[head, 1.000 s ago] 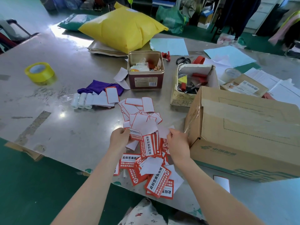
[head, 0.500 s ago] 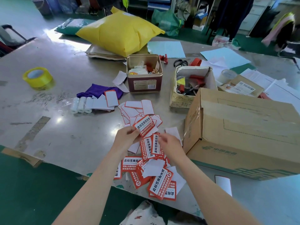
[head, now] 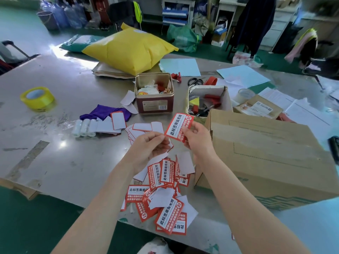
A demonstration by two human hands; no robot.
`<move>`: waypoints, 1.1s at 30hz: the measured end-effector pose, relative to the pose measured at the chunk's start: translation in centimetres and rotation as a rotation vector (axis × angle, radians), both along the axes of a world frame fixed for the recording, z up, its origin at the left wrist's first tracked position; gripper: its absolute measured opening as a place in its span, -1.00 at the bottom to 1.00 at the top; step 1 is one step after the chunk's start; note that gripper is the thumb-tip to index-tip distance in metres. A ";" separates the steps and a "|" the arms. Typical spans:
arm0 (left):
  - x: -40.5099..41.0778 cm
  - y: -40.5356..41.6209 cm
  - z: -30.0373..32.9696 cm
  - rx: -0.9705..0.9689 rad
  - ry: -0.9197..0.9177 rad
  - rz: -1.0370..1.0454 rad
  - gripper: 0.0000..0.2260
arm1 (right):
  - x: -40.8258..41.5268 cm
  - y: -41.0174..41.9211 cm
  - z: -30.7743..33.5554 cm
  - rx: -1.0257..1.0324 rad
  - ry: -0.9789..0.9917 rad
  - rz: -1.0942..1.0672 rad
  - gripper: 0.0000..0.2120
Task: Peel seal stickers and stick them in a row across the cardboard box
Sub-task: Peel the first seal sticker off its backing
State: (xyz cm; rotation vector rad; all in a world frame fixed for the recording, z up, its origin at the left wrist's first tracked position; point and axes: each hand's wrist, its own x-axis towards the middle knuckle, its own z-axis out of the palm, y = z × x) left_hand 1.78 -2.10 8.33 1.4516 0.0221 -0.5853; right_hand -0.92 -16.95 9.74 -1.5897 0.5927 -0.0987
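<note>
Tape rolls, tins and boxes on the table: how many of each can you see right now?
Yellow tape roll: 1
Pale tape roll: 1
Red tin: 1
Small open box: 1
Big cardboard box: 1
Total: 5

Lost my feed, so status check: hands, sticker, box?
Right hand pinching red sticker; left hand pinching its lower edge. Sticker lifted above the pile, not on the box. Box top bare, nothing blocking.
</note>
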 end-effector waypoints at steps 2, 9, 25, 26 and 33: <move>-0.2 -0.9 1.1 -0.061 0.005 0.006 -0.84 | 0.1 -0.9 1.0 -0.058 -0.032 0.024 -0.75; -1.4 -3.6 3.9 -0.097 -0.065 0.045 -0.83 | -0.7 -3.8 3.2 -0.222 -0.078 0.096 -0.59; -4.7 -7.1 6.2 0.168 -0.533 -0.075 -0.83 | -5.7 -7.5 5.4 -0.582 -0.302 0.424 -0.81; -4.6 -7.1 6.2 0.173 -0.547 -0.076 -0.83 | -5.6 -7.4 5.5 -0.573 -0.299 0.421 -0.81; -2.5 -6.3 6.6 0.239 -0.706 -0.092 -0.81 | -3.6 -6.6 5.8 -0.513 -0.325 0.355 -0.84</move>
